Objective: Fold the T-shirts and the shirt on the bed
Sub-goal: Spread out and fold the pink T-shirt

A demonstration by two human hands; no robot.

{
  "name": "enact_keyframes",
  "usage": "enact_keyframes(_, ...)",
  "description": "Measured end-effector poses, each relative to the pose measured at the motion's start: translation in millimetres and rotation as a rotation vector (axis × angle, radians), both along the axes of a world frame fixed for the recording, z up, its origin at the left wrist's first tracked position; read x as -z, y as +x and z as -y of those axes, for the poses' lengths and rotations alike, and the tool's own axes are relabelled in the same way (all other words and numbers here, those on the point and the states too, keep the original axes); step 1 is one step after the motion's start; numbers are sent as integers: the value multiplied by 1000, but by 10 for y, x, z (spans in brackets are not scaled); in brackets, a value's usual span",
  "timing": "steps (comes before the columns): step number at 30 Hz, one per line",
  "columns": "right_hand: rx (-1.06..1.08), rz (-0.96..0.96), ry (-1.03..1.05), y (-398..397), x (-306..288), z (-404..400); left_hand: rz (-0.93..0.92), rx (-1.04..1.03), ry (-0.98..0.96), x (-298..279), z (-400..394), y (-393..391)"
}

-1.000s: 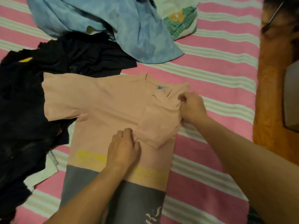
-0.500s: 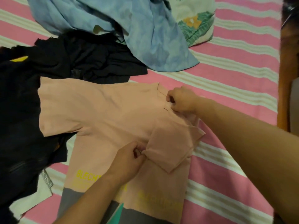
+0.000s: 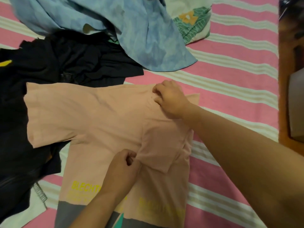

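Dim, warm indoor light, soft shadows, slight overall blur, and perhaps mild wide-angle bending at the edges.

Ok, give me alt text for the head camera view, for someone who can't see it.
Two hands fold a peach T-shirt lying flat on a pink-and-white striped bed: the left hand pinches the folded-in sleeve, the right hand grips the fabric near the collar. Black clothes and a blue shirt lie crumpled beyond it.

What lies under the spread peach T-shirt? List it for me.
Under the peach cotton T-shirt lies the pink-and-white striped bedsheet; its left sleeve overlaps the crumpled black garment. Anything directly beneath its body is covered.
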State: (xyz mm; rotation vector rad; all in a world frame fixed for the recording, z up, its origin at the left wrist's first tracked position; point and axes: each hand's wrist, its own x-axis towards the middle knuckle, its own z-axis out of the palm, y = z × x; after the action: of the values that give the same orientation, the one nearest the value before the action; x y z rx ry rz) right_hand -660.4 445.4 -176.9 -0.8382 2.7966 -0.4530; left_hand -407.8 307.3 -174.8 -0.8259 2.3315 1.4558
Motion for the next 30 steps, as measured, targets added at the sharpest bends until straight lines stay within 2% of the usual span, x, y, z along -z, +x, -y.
enact_keyframes(3,173,-43,25,-75,12,-443,98,-25,32,-22,-10,-162)
enact_keyframes(6,255,130,131,-188,-68,-961,141,31,39,-54,7,-230)
enact_keyframes(9,255,234,94,-253,-118,-1152,114,63,71,-108,-9,-205)
enact_keyframes(14,419,192,38,-316,-211,-1168,99,-73,238,-36,-48,-205)
enact_keyframes(18,549,147,47,-295,-209,-1252,127,-98,246,20,-91,-249)
enact_keyframes(21,442,127,19,-232,-153,-1186,133,-37,206,40,-86,-195)
enact_keyframes(24,356,176,120,-232,-191,-1138,132,77,103,88,-55,-119)
enact_keyframes(30,245,183,303,-320,-237,-1177,148,34,66,194,-28,-161)
